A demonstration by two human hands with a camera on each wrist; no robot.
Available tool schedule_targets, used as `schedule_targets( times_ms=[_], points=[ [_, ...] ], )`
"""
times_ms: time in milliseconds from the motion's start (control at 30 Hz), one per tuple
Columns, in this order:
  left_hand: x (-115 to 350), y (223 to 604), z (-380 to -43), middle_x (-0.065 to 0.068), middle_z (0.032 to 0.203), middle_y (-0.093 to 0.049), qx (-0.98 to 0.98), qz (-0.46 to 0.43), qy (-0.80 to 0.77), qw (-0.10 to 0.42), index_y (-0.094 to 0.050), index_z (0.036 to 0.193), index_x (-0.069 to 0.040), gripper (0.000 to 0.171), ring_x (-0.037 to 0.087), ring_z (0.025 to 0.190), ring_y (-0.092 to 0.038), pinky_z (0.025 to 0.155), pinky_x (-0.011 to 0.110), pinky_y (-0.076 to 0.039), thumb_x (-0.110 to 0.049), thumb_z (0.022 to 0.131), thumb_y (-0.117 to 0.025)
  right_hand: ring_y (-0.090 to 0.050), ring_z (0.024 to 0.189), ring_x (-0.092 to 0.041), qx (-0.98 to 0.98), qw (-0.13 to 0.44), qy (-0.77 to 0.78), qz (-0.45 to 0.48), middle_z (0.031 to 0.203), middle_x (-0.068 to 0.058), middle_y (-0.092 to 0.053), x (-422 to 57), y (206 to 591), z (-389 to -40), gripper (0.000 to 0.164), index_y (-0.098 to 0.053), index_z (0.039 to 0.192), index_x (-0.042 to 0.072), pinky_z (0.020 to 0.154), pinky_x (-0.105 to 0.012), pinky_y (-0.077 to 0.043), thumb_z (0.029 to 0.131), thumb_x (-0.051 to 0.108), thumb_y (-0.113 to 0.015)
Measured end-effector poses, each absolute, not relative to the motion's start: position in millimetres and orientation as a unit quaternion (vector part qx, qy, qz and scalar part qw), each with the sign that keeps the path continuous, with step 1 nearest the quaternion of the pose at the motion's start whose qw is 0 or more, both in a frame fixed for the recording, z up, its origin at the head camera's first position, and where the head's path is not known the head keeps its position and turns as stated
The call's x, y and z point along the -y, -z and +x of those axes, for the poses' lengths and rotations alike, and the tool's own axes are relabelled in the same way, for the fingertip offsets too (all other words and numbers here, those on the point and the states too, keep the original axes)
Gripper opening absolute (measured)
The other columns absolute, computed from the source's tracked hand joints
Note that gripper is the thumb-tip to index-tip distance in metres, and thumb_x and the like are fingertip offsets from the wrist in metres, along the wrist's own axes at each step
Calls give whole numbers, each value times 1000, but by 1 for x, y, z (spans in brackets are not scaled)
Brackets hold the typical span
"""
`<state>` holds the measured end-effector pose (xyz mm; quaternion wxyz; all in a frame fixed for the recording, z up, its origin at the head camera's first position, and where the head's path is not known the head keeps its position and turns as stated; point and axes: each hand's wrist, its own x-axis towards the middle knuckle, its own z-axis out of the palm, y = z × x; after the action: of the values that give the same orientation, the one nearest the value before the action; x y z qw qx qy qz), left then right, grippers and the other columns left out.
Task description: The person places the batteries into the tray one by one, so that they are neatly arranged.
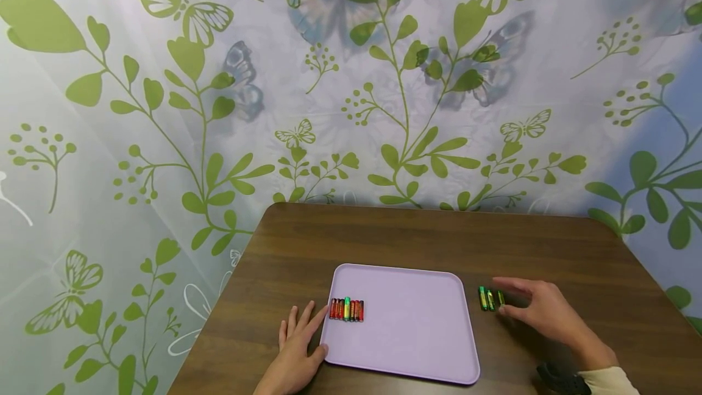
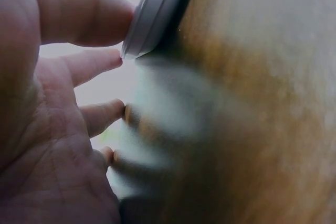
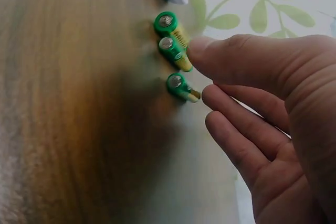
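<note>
A lilac tray (image 1: 406, 328) lies on the table. My left hand (image 1: 296, 346) is at its left edge, thumb and index fingertip at the rim; in the left wrist view the fingers (image 2: 94, 66) are spread beside the tray's wall. Inside the tray, near that edge, a row of several red batteries (image 1: 358, 311) has one green battery (image 1: 347, 308) among them. Right of the tray lie three green batteries (image 1: 490, 300). Over the rightmost battery (image 3: 177, 82) my right hand (image 1: 548, 313) reaches, thumb and fingers apart, with nothing held between them.
The brown wooden table (image 1: 384, 230) ends at the back against a curtain (image 1: 351, 139) printed with green leaves and butterflies. A dark wristband (image 1: 562, 380) is on the right wrist, below a light sleeve (image 1: 609, 381).
</note>
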<state>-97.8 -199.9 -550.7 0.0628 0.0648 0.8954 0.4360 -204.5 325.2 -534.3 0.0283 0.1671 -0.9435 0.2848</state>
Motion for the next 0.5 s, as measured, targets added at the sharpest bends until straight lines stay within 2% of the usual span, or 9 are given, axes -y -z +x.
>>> schedule_targets(
  times_ms=[233,500],
  points=[
    [200,551,-99,30,178,-23,-896,65,-435,62,-49,166,-16,74,64,164,8,121,82,16,-10,96,-73,-81,108,-27,949,24,-274,157,129,-10,-81,-327,543,-204,57,-79,133,14,87,-26,-61,81,26,-97],
    [200,551,-100,30,178,-24,-896,68,-435,57,-49,166,-16,75,63,164,8,122,82,16,-10,96,-73,-82,102,-26,948,65,-267,162,124,-11,-83,-326,547,-202,52,-80,130,15,82,-27,-62,81,24,-97]
  ],
)
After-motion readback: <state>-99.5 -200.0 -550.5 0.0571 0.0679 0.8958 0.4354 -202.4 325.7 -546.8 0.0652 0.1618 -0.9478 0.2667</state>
